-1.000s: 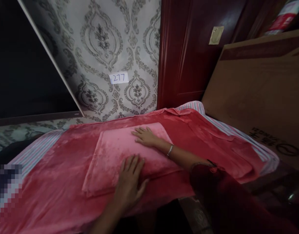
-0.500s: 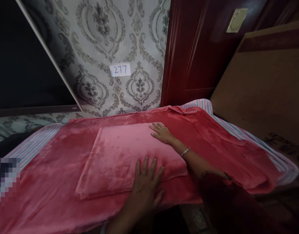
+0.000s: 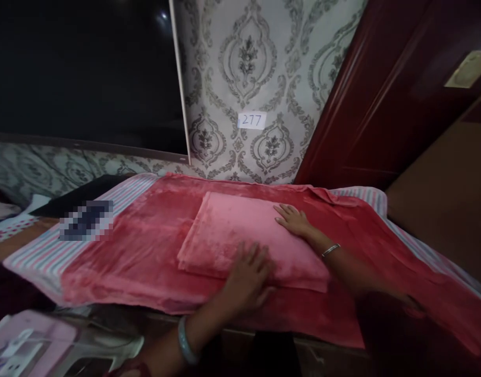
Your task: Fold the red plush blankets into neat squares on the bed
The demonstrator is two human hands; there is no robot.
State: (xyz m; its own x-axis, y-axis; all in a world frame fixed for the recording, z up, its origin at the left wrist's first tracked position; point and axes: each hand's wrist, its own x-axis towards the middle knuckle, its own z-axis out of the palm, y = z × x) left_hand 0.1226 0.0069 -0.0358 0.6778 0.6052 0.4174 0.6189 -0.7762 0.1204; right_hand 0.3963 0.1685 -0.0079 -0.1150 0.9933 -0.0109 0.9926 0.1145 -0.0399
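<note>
On the red blanket [image 3: 134,262] lies the folded cloth [image 3: 236,220], left hand [image 3: 248,275] and right hand [image 3: 295,221] resting on it, fingers spread; I'd judge it light, soft, floppy, hardly fragile, best held from underneath at both short sides

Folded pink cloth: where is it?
In the head view, the folded pink cloth lies on the red cloth just below centre, slightly right, under the left hand and right hand.

A red-covered table [image 3: 142,246] carries a folded pink blanket [image 3: 232,220]
</note>
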